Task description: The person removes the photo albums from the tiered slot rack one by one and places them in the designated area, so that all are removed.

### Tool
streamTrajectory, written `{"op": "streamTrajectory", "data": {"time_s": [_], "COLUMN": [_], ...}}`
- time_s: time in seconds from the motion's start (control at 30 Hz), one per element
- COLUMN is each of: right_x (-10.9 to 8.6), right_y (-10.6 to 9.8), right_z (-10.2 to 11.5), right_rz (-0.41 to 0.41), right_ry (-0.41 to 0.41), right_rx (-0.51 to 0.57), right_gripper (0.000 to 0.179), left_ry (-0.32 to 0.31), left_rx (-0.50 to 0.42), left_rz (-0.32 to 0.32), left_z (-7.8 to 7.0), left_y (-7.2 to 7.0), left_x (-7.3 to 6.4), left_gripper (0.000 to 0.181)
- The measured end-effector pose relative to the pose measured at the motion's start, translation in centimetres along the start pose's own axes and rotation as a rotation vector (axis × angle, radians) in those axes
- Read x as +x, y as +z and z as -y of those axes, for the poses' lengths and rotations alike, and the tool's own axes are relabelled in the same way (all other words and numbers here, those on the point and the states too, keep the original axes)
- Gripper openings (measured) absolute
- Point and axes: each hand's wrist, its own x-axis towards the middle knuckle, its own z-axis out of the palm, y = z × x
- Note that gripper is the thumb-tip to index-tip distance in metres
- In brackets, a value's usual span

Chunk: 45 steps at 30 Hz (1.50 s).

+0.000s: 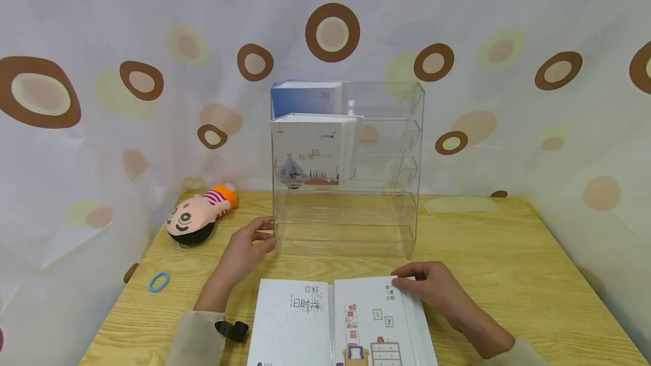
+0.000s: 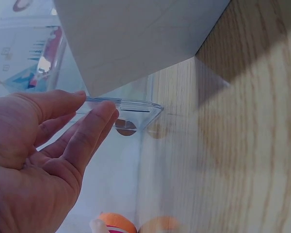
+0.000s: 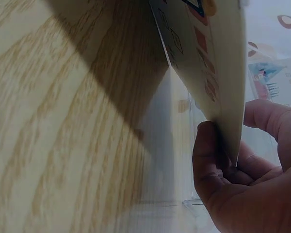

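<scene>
A clear acrylic rack stands in the middle of the table. My left hand is at its left side, thumb and fingertips pinching the edge, as the left wrist view shows too. In front, two white printed book faces lie side by side: a left one with large characters and a right one with a drawn room. Whether they belong to one open book, I cannot tell. At the right one's upper right corner, my right hand pinches the book between thumb and fingers; the right wrist view shows that panel tilted.
Upper tiers of the rack hold a blue book and a white book with a tent drawing. Left of the rack lies a plush doll, with a blue ring nearer me. A patterned curtain hangs behind.
</scene>
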Motion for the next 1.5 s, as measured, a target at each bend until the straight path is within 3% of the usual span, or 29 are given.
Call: {"op": "streamTrajectory", "data": {"time_s": [0.5, 1.5], "right_x": [0.2, 0.0], "right_y": [0.8, 1.3], "right_z": [-0.6, 0.2], "right_rz": [-0.023, -0.092], "right_ry": [-0.018, -0.071], "right_rx": [-0.007, -0.241], "right_gripper": [0.029, 0.032], "left_ry": [0.001, -0.019], "left_rx": [0.001, 0.006], "left_rz": [0.0, -0.004], "left_z": [0.0, -0.2], "left_y": [0.0, 0.1], "left_x": [-0.1, -0.1], "left_gripper": [0.052, 0.053]}}
